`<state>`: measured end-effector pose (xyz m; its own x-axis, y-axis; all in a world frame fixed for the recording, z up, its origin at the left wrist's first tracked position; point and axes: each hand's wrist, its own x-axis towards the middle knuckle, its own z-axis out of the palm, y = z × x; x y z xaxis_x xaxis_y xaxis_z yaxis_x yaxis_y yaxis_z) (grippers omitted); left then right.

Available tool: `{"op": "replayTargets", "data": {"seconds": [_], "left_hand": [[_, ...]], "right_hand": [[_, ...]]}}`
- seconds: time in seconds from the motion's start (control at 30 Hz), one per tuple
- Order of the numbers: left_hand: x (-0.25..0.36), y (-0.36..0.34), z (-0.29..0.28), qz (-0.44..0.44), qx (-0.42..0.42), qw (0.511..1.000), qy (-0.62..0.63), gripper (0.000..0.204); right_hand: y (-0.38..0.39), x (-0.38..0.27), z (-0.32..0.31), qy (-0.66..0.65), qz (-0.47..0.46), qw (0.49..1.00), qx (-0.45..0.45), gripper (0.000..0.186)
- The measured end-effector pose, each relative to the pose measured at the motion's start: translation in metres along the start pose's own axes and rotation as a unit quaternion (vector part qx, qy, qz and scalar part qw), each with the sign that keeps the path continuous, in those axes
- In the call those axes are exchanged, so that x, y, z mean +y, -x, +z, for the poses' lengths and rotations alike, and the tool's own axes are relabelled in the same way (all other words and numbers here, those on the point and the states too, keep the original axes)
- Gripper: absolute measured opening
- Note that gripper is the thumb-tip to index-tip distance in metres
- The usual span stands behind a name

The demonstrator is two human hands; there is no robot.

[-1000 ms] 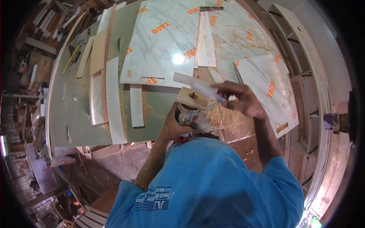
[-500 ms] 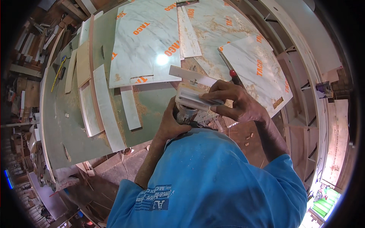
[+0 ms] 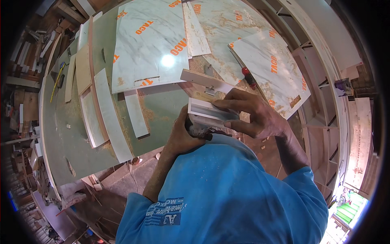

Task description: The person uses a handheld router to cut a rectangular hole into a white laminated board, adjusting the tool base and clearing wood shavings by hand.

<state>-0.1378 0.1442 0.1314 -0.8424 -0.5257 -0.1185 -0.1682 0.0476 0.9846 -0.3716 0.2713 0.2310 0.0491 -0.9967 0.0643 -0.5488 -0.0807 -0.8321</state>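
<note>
My left hand (image 3: 180,136) is wrapped around a handheld power tool (image 3: 199,131), a router-like body held upright against my blue shirt (image 3: 219,183). Across the tool's top lies a short white channelled piece (image 3: 205,106), pinched in the fingers of my right hand (image 3: 254,118); its underside hides most of the tool's flat base. Just beyond my hands a pale strip (image 3: 195,77) lies on the worktable, with a small metal part (image 3: 210,90) at it. To the right rests a long tool with a red handle (image 3: 248,77) beside a cut marbled panel (image 3: 274,77).
The green worktable (image 3: 69,138) carries white strips (image 3: 113,114), a large marbled board (image 3: 148,44) with orange print, sawdust, and a yellow tool (image 3: 57,83) at left. A pale cabinet carcass (image 3: 321,105) runs along the right; offcuts (image 3: 40,49) are stacked at far left.
My right hand has brought the white piece from raised at the right down across the tool's top, covering the base. The view has shifted, so the table sits farther left.
</note>
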Motion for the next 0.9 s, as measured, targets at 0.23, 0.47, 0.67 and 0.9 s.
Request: {"op": "replayTargets", "data": {"seconds": [0.23, 0.47, 0.67, 0.9], "left_hand": [[-0.005, -0.004, 0.004, -0.003, -0.004, 0.999, 0.032, 0.099], [-0.009, -0.005, 0.01, 0.0, 0.002, 1.0, 0.026, 0.1], [-0.009, -0.006, 0.011, 0.009, -0.002, 1.0, 0.011, 0.101], [-0.003, 0.004, 0.016, -0.025, -0.034, 0.999, -0.027, 0.097]], "right_hand": [[0.006, -0.004, 0.001, 0.065, -0.007, 0.998, 0.0, 0.055], [0.007, -0.006, 0.001, 0.062, 0.029, 0.998, -0.003, 0.056], [0.01, -0.009, -0.002, 0.026, 0.052, 0.998, 0.001, 0.057], [0.021, -0.012, 0.001, -0.04, 0.062, 0.997, 0.014, 0.055]]}}
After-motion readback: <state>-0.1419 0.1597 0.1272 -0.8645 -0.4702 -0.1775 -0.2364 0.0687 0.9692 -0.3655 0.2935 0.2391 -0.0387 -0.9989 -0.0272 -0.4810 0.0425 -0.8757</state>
